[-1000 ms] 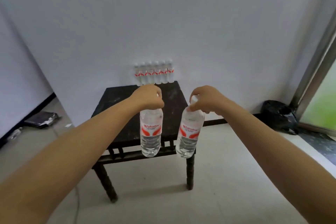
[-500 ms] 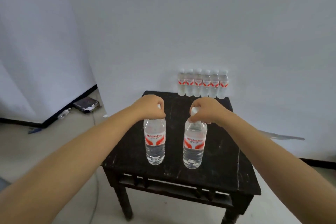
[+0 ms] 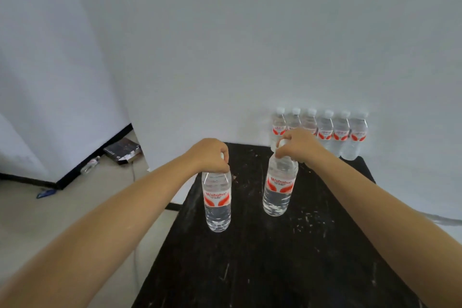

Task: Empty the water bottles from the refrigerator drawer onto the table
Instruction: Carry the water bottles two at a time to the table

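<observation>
Head camera looks down over two bare forearms that reach forward above a black table (image 3: 287,270), and we see its top scratched with pale marks. Our left hand (image 3: 210,155) has its fingers curled around the cap of the left bottle (image 3: 217,201), so this grip is pinching the top of the bottle from above. Our right hand (image 3: 298,145) does the same on the right bottle (image 3: 278,185), and a part of the white cap shows between the fingers. Both bottles are clear, with a red and white label around the middle, and both hang upright. The left bottle is nearer to us and close to the left edge of the table; the right bottle is further back. Whether their bases already touch the table or hang just above it we cannot tell, because the view from above is too steep.

At the far edge of the table a row of six bottles (image 3: 325,132) of the same kind stands against the white wall (image 3: 250,45), each one touching the next. Our right hand covers the lower part of some bottles in the row. On the floor (image 3: 37,220) to the left lie a dark flat box (image 3: 123,154), one small bottle (image 3: 90,164) on its side, and a blue object (image 3: 46,193).
</observation>
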A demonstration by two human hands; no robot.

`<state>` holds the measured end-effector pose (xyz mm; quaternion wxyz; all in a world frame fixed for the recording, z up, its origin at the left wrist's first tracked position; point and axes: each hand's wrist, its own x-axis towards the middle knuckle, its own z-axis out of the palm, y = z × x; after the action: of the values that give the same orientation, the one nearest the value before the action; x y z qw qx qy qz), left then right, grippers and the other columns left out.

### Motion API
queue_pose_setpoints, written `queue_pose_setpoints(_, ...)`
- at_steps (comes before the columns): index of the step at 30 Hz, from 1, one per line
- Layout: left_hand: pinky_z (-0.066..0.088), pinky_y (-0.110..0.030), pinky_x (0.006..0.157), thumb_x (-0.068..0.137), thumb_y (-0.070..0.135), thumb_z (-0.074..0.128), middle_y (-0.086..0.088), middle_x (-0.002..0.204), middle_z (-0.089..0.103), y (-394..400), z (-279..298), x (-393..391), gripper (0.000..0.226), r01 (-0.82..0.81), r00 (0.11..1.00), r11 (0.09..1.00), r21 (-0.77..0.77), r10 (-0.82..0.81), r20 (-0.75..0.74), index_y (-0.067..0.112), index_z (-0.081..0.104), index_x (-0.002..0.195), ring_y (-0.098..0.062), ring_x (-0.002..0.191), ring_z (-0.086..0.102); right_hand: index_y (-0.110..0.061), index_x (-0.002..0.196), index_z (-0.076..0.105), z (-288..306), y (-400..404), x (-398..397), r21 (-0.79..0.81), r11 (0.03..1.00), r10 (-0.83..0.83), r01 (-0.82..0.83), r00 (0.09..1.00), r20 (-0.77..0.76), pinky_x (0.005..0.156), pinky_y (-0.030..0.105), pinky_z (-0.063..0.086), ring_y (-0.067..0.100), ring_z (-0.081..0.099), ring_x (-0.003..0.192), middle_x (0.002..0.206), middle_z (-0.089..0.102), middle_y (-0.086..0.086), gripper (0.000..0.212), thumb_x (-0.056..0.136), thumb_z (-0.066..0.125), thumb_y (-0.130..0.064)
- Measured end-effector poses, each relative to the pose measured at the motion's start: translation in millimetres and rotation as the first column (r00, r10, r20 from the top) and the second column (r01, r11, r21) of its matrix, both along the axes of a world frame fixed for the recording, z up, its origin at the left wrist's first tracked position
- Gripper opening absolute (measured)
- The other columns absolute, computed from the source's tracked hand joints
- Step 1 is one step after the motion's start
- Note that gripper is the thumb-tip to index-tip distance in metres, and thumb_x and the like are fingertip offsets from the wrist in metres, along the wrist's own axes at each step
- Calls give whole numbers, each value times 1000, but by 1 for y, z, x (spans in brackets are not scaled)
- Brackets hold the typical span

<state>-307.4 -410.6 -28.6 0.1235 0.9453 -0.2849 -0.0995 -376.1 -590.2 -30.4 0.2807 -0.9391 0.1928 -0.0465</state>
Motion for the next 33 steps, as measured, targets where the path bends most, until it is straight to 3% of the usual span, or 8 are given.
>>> queue_pose_setpoints(8, 47, -24, 84, 84, 18, 64, -8, 120, 60, -33, -15, 155, 28, 111, 993, 993, 43, -108, -53, 9, 63, 110, -23, 110, 58, -6, 113, 62, -15, -23, 125, -75, 997, -48, 37, 987, -155, 57, 15, 43, 17, 54, 80, 94, 56, 4, 33, 81, 66, -14)
queue_pose_setpoints(11, 47, -25, 85, 83, 15, 64, -7, 121, 60, -54, -21, 204, 28, 91, 994, 995, 49, -88, -63, 8, 64, 111, -23, 111, 58, -6, 117, 60, -28, -36, 167, -145, 989, -69, 40, 978, -198, 73, 19, 44, 14, 51, 86, 101, 59, 6, 36, 83, 64, -16)
queue_pose_setpoints(13, 47, -26, 84, 84, 14, 63, -8, 121, 61, -73, -27, 234, 28, 102, 993, 993, 65, -97, -68, 8, 65, 111, -24, 111, 58, -5, 114, 60, -39, -48, 196, -148, 988, -81, 50, 974, -212, 71, 18, 44, 15, 52, 86, 96, 57, 4, 33, 84, 64, -17)
queue_pose_setpoints(15, 47, -26, 83, 84, 14, 62, -8, 121, 61, -95, -35, 259, 27, 104, 992, 992, 65, -99, -75, 8, 65, 111, -24, 111, 58, -6, 113, 60, -47, -61, 224, -145, 988, -81, 50, 972, -221, 70, 18, 47, 17, 57, 90, 103, 62, 6, 31, 85, 63, -18)
queue_pose_setpoints(18, 48, -27, 86, 85, 13, 62, -8, 120, 61, -127, -49, 291, 26, 88, 993, 995, 52, -84, -82, 8, 64, 111, -24, 111, 58, -7, 118, 59, -57, -84, 262, -130, 991, -63, 31, 967, -247, 90, 25, 47, 22, 58, 108, 119, 62, 9, 35, 84, 63, -17)
queue_pose_setpoints(22, 48, -27, 87, 85, 10, 61, -8, 120, 63, -168, -73, 329, 26, 61, 992, 997, 37, -57, -111, 8, 66, 110, -24, 111, 59, -8, 119, 60, -75, -112, 307, -128, 992, -57, 25, 964, -259, 85, 22, 44, 21, 58, 110, 121, 62, 9, 35, 85, 61, -15)
queue_pose_setpoints(26, 47, -27, 84, 84, 10, 62, -8, 119, 64, -206, -95, 360, 25, 58, 993, 998, 17, -56, -104, 7, 67, 109, -24, 110, 60, -10, 122, 58, -92, -136, 344, -170, 985, -70, 29, 968, -242, 94, 27, 44, 22, 56, 116, 125, 60, 9, 35, 88, 57, -14)
queue_pose_setpoints(33, 44, -27, 80, 83, 10, 63, -8, 117, 64, -251, -120, 388, 23, 94, 995, 996, 1, -94, -25, 11, 68, 106, -25, 110, 59, -11, 124, 56, -120, -164, 382, -223, 974, -74, 32, 980, -184, 97, 30, 43, 26, 54, 115, 127, 52, 12, 35, 90, 53, -15)
